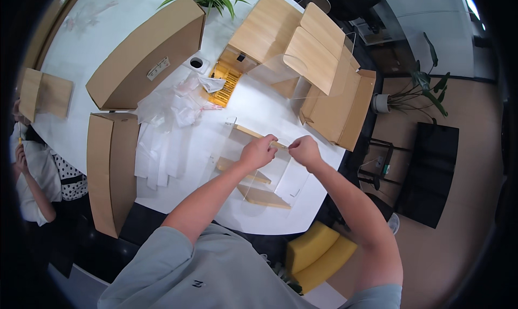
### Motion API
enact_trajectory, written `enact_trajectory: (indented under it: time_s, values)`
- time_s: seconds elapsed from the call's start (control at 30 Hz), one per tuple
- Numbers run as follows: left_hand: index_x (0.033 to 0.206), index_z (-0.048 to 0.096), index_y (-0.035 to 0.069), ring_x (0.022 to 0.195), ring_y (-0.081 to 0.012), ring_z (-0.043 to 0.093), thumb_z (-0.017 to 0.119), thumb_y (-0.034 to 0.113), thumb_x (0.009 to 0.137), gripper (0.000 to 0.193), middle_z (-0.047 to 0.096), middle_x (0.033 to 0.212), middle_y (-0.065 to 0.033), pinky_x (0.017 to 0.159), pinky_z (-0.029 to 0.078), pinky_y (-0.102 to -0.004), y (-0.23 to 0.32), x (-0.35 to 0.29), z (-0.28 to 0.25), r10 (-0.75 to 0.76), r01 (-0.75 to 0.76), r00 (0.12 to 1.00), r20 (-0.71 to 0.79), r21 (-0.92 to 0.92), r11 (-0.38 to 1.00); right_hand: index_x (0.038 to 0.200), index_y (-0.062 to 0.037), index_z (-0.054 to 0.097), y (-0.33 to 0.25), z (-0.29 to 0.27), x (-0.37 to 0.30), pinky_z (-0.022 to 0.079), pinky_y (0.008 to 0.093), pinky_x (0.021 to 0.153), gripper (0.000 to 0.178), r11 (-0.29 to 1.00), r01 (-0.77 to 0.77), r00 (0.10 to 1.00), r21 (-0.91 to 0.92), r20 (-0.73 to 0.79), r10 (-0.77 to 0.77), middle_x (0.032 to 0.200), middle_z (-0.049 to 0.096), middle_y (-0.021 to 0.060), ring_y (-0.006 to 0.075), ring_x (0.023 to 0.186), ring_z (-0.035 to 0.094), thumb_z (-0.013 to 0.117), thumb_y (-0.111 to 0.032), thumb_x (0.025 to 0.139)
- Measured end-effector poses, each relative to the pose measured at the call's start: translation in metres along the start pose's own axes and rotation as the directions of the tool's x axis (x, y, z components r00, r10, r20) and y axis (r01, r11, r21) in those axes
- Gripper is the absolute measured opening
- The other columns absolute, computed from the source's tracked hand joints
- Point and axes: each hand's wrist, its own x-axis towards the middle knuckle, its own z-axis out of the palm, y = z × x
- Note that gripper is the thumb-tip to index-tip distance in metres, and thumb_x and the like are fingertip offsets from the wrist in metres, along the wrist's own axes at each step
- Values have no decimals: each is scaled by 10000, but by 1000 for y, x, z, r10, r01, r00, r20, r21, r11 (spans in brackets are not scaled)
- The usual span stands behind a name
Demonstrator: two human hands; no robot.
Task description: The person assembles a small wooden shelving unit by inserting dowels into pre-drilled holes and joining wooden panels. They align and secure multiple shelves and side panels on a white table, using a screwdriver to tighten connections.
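Observation:
My left hand (259, 152) and my right hand (305, 151) meet closely over a partly assembled shelf of clear panels and pale wooden boards. The left fingers are pinched together at the right part of the upper board (245, 130). Just beside them, the right hand is closed with its fingertips together at the end of that board. What either pinch holds is too small and covered to make out. Closer to me are the middle board (259, 176) and the lower board (264, 197), standing on the white table (226, 214).
Crumpled clear wrapping (178, 104) lies left of the shelf, near a yellow tool-bit case (233, 82). Cardboard boxes (110, 168) stand left; an open carton (345, 112) sits right. A larger wooden unit (264, 25) is behind. Another person (40, 171) is at far left.

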Motion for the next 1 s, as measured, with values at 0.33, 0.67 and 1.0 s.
enact_trajectory:
  time_s: [0.33, 0.67, 1.0]
  values:
    - [1224, 658, 114, 743, -192, 728, 676, 205, 939, 300, 752, 782, -47, 705, 549, -348, 1, 2, -2, 2, -3, 1000, 13, 28, 1000, 927, -48, 688, -4, -11, -12, 596, 435, 640, 112, 405, 593, 776, -696, 360, -517, 968, 646, 138, 339, 714, 718, 602, -88, 868]
    - [1242, 655, 111, 752, -194, 731, 671, 200, 942, 313, 751, 779, -47, 707, 549, -348, 1, 1, -2, 6, -5, 1000, 15, -4, 1000, 881, -16, 800, -1, -11, 12, 585, 398, 709, 191, 963, -239, 963, 128, 156, 218, 792, 753, 186, 347, 764, 737, 683, -89, 749]
    - [1235, 661, 107, 759, -194, 730, 670, 202, 941, 309, 756, 811, -58, 723, 551, -345, 2, 0, -3, 24, -24, 1000, 2, 28, 999, 934, -44, 706, -7, -8, -15, 596, 418, 607, 120, 333, 632, 749, -700, 440, -495, 994, 646, 160, 333, 693, 715, 647, -80, 835]
